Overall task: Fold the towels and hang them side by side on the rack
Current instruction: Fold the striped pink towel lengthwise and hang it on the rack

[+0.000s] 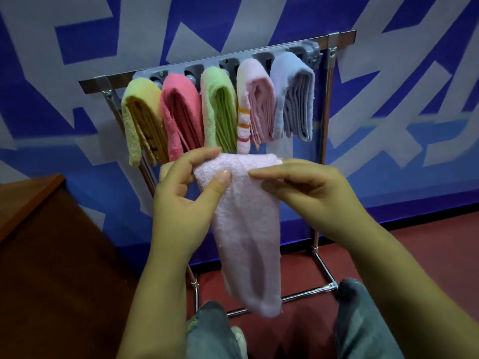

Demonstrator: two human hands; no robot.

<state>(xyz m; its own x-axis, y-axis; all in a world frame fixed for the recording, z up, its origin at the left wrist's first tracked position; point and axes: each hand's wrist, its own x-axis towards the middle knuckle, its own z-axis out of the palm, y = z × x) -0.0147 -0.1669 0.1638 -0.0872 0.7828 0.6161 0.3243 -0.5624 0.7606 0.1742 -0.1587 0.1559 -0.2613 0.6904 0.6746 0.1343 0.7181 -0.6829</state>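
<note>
Item: pale pink towel (248, 229), soft, light, limp terry. Location: hanging near, below the rack (334, 40). Left hand (186, 200) and right hand (308, 198) pinch its folded top edge; best hold there.

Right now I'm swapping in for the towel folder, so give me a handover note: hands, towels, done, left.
Left hand: pinches the top edge of the pale pink towel.
Right hand: pinches the same edge; the towel hangs between the knees.
Rack: five folded towels side by side: yellow towel, coral towel, green towel, striped pink towel, blue towel.
Done: those five.
Left: finish folding this one and hang it.
</note>
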